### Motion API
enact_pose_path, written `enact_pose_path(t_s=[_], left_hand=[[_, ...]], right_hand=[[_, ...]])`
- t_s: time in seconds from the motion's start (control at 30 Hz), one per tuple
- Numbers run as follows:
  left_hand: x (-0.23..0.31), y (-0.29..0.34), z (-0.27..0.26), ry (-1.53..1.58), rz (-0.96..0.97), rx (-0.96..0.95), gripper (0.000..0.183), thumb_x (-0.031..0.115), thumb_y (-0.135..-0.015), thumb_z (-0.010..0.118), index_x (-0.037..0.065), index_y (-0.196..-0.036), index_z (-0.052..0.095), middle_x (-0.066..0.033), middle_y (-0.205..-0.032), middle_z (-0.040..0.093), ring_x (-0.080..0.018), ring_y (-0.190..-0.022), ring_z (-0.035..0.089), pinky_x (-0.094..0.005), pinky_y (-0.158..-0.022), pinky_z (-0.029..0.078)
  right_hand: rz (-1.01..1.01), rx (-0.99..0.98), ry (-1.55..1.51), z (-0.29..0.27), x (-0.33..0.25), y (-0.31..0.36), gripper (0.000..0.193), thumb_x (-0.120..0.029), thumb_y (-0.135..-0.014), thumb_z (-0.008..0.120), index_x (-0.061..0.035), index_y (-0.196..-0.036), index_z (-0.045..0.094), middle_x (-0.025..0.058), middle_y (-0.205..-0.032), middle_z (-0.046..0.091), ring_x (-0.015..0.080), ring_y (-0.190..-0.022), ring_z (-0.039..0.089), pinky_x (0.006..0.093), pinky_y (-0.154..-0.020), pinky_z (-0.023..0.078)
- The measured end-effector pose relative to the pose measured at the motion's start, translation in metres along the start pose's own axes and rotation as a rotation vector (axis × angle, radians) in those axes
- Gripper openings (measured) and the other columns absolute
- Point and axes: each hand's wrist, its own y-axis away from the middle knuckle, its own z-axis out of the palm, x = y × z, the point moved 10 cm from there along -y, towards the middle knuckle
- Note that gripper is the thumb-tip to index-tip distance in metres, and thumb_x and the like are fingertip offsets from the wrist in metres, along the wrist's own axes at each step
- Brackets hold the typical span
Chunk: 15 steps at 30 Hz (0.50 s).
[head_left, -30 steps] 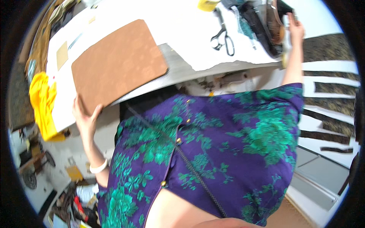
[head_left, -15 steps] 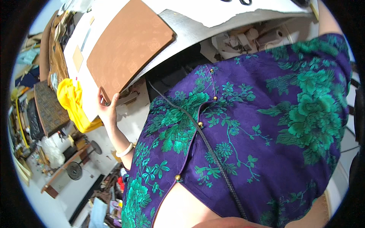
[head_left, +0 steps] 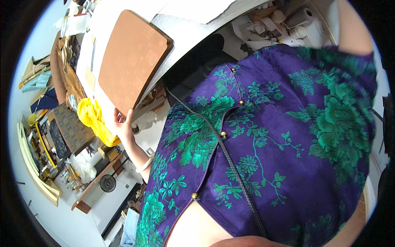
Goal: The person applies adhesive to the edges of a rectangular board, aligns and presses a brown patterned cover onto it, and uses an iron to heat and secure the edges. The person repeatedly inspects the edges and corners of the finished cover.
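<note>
My left hand (head_left: 124, 127) grips the near corner of a brown fabric-covered panel (head_left: 133, 59), with the thumb at its edge and the other fingers partly hidden. The panel is smooth, thick-edged and faintly patterned, with rounded corners. It lies on the white worktable (head_left: 181, 16), its near side along the table's edge. A pale bangle (head_left: 145, 164) circles my left wrist. At the upper right my right arm (head_left: 354, 31) reaches away, blurred, and its hand is outside the picture.
Yellow cloth (head_left: 95, 121) is bunched at the table's left end, near a small beige card (head_left: 90, 79). White paper (head_left: 197, 9) lies at the far side. A cluttered bin (head_left: 284, 29) stands below the table's edge. Fabric rolls (head_left: 61, 74) and a patterned board (head_left: 73, 125) are at the left.
The whole view has shifted and turned. My right arm has moved in the upper right corner. My left hand stays at the panel's near corner.
</note>
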Motion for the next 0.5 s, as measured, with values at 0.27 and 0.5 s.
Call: enact_pose_path(t_s=[0.27, 0.5], left_hand=[[0.032, 0.006, 0.017, 0.089, 0.012, -0.107, 0.057, 0.001, -0.073, 0.085, 0.001, -0.126, 0.061, -0.0062, -0.108, 0.067, -0.0167, -0.096, 0.063, -0.0309, -0.088, 0.052], [0.041, -0.002, 0.012, 0.050, 0.007, -0.185, 0.068, 0.008, -0.070, 0.090, 0.002, -0.130, 0.057, -0.0069, -0.109, 0.065, -0.0171, -0.099, 0.061, -0.0328, -0.089, 0.051]], right_hand=[[-0.082, -0.307, -0.172, 0.172, -0.060, 0.057, 0.080, -0.049, -0.072, 0.083, 0.0067, -0.123, 0.057, 0.0249, -0.120, 0.059, 0.0371, -0.115, 0.059, 0.0441, -0.096, 0.048], [0.058, -0.478, -0.431, 0.149, -0.068, 0.061, 0.072, -0.030, -0.081, 0.079, 0.0078, -0.133, 0.048, 0.0296, -0.124, 0.054, 0.0434, -0.115, 0.053, 0.0441, -0.097, 0.044]])
